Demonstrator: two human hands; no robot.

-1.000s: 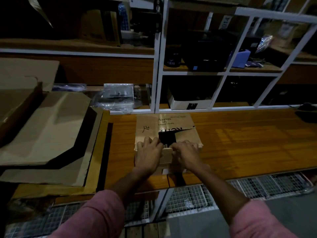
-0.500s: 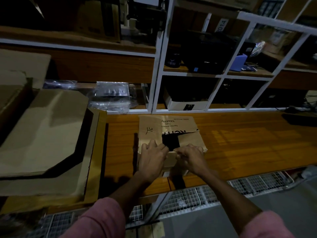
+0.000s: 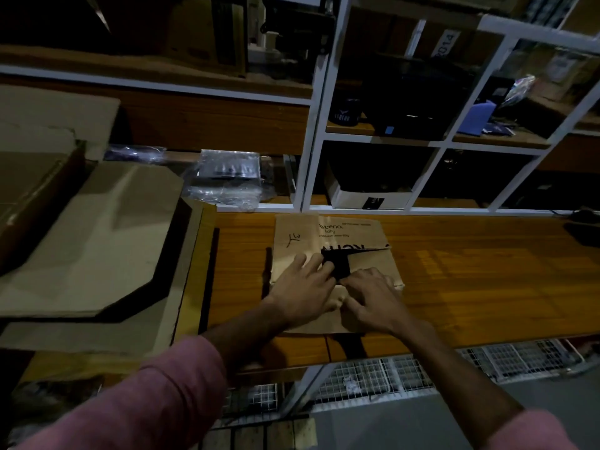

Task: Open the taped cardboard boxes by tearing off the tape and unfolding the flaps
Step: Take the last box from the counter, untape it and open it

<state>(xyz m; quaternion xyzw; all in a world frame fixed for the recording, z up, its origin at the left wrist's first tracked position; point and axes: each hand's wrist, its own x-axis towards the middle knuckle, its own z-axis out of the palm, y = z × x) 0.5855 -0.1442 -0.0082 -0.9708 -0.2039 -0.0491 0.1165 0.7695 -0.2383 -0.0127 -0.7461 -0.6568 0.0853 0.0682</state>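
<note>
Widened the dark gap between the box (image 3: pixel 328 241) flaps, left hand (image 3: pixel 305 287) and right hand (image 3: pixel 373 297) fingers curled on the flap edges, unfolding underway.

The cardboard box (image 3: pixel 331 241) is tan with black lettering, the desk (image 3: pixel 470 280) orange-brown woodgrain, the sleeves (image 3: pixel 168 394) pink, the shelf frame (image 3: pixel 311 138) white, the flattened cardboard (image 3: pixel 97 241) dull brown.

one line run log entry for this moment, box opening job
cardboard box on wooden table | left hand and right hand at top seam | flaps partly open
</note>
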